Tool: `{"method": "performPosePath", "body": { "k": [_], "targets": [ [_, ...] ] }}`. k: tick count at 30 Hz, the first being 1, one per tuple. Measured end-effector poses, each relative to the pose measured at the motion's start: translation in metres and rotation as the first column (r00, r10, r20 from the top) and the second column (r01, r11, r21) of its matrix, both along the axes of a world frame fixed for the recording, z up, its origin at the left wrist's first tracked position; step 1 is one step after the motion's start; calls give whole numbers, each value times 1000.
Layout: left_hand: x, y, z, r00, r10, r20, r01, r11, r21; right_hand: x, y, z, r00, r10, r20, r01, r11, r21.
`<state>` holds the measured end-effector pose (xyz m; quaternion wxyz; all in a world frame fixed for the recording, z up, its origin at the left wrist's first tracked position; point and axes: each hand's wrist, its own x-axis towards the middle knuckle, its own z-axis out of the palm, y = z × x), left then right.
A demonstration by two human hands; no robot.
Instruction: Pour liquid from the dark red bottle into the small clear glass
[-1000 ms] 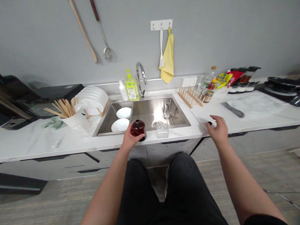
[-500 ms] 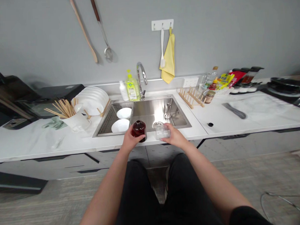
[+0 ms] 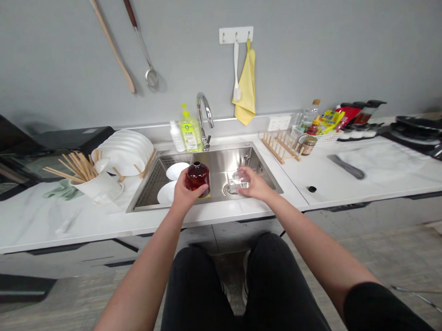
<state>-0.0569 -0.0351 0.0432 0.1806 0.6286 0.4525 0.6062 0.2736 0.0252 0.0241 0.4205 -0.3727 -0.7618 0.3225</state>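
My left hand (image 3: pixel 186 194) is closed round a dark red-brown bottle (image 3: pixel 199 175), held upright with its uncapped mouth facing up, over the near left part of the sink (image 3: pixel 226 161). In my right hand (image 3: pixel 256 184) is a small clear glass (image 3: pixel 238 181), gripped from its right side above the drain area. Bottle and glass are apart, roughly level with each other. White bowls (image 3: pixel 166 192) sit in the rack at the sink's left, just beyond my left hand. A small black cap (image 3: pixel 312 189) lies on the counter to the right.
A chrome faucet (image 3: pixel 206 112) rises behind the sink beside a green soap bottle (image 3: pixel 191 132). Left stand plates (image 3: pixel 128 152) and a white jug (image 3: pixel 99 188) of chopsticks. A wooden rack (image 3: pixel 281 147), a jar (image 3: pixel 308 145) and dark tongs (image 3: pixel 347 167) occupy the right counter.
Both hands have moved forward from the counter's front edge to over the sink, carrying the bottle and the glass. The view has shifted slightly.
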Motion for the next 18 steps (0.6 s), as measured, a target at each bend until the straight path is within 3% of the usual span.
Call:
{"method": "performPosePath", "body": {
  "k": [4,9,13,18],
  "targets": [
    [1,46,5,999,46,-29,-45,998,33,-15,45,-12,999,26,-24,-28,996,-87],
    [12,88,-22,1000,30,-6,-30,999,-34,-30,91,-40,989,81,-126,-110,964,-241],
    [13,102,-44,999,33,-32,-36,996,-86,-31,103,-57,986,81,-147,-117,960,-253],
    [11,101,-50,985,13,-170,-37,989,-142,-24,105,-59,992,71,-107,-91,975,-204]
  ]
}}
